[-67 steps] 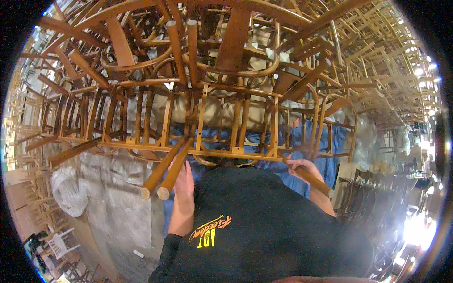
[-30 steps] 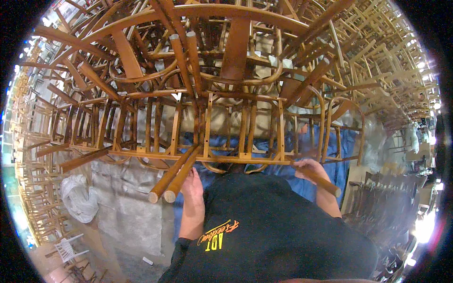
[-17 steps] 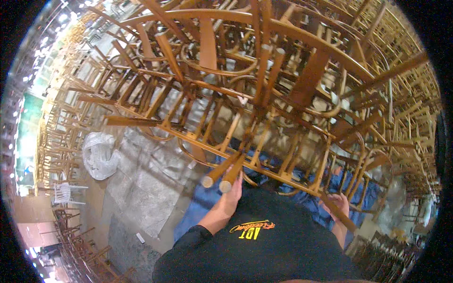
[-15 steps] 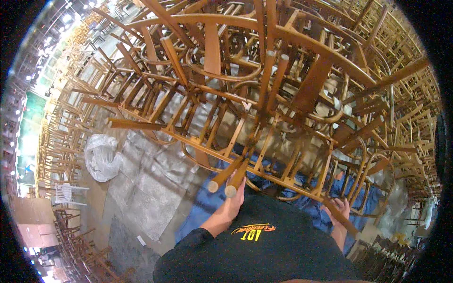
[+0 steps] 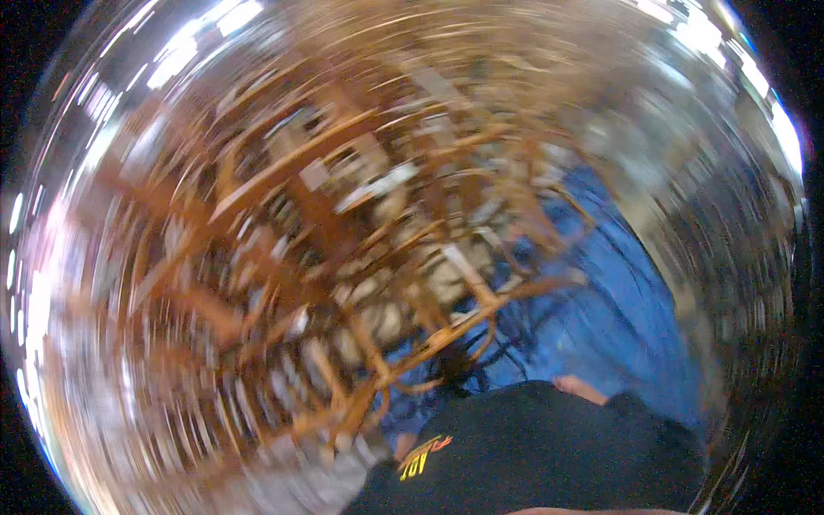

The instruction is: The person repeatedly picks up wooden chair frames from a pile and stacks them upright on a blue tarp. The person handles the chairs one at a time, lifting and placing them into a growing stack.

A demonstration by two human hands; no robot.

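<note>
Strong motion blur smears most of the view. Brown wooden chairs (image 5: 335, 249) with legs upward spread in a stack before me, their near wooden rail (image 5: 446, 336) running diagonally close to my body. My left hand (image 5: 402, 445) shows only as a small patch of skin beside my black top, below the rail's left end; its fingers are smeared. Above the blue sheet, my right hand (image 5: 579, 389) sticks out from the black sleeve, apart from the chairs. Its fingers are not distinguishable, nor is any thing in them.
A blue sheet (image 5: 622, 318) lies on the floor under and right of the chairs. Dark blurred furniture (image 5: 747, 249) lines the right side. More blurred wooden frames (image 5: 532, 51) stack up at the back. Grey sheeting (image 5: 300, 476) lies at the lower left.
My view has swung to the right, so the chairs sit further left. My right hand has left the chair leg it was touching; my left hand no longer shows against its leg.
</note>
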